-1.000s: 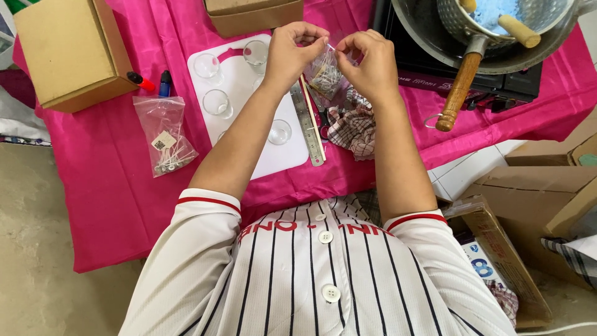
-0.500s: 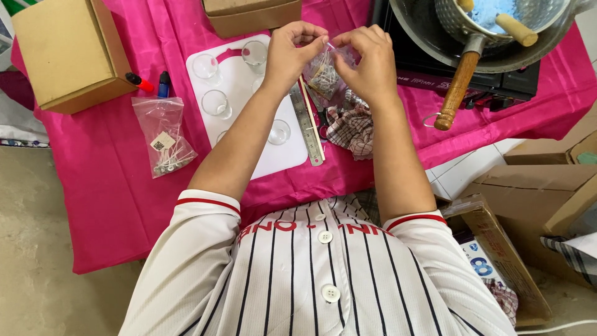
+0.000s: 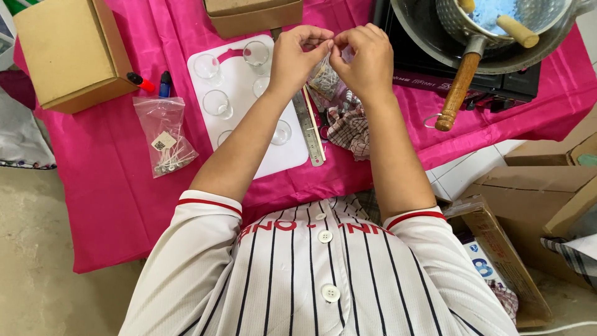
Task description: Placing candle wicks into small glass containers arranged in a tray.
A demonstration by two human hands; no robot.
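Observation:
Both hands meet over the pink tablecloth (image 3: 106, 186). My left hand (image 3: 297, 56) and my right hand (image 3: 365, 57) pinch the top edge of a small clear plastic bag (image 3: 323, 79) that hangs between them; its contents are small and hard to make out. Just left of the hands lies a white board (image 3: 273, 155) with several small clear glass cups (image 3: 217, 102). A metal ruler (image 3: 309, 130) lies along the board's right edge. A crumpled checked cloth (image 3: 349, 127) sits under my right wrist.
A clear bag of candle wicks (image 3: 166, 140) lies at left beside two small dropper bottles (image 3: 152, 82) and a cardboard box (image 3: 68, 53). Another box (image 3: 252, 14) is at the top. A pot with blue contents (image 3: 497, 18) sits in a pan on a black stove (image 3: 472, 68).
Both hands have stayed together on the small bag, shifting slightly; the fingers work at its top edge. Nothing else has moved.

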